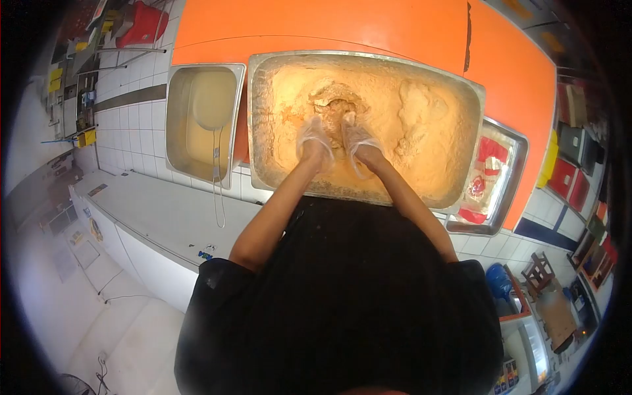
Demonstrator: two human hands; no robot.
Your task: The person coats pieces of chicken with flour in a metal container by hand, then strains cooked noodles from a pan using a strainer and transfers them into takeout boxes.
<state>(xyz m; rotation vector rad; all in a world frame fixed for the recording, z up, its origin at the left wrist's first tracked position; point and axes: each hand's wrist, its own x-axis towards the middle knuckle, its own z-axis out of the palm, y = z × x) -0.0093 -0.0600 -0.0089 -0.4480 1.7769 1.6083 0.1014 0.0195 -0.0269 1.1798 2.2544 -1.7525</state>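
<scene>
Both hands wear thin clear plastic gloves and reach into a large metal tub (366, 58) of orange-tinted flour (378, 85). Between and just beyond them lies a lumpy brownish heap (334, 113), coated in the flour; what it is made of I cannot make out. My left hand (315, 141) is at the heap's near left side. At its near right side is my right hand (359, 137), close to the left. The fingers of both point away from me and are partly hidden by gloves and flour, so their grip is unclear.
Left of the tub stands a deep metal pan (172, 125) with pale liquid and a long-handled strainer (214, 108). A metal tray (520, 158) with a red-and-white bag (486, 171) is at the right. Under them is an orange counter (368, 26); a white chest (164, 210) stands near left.
</scene>
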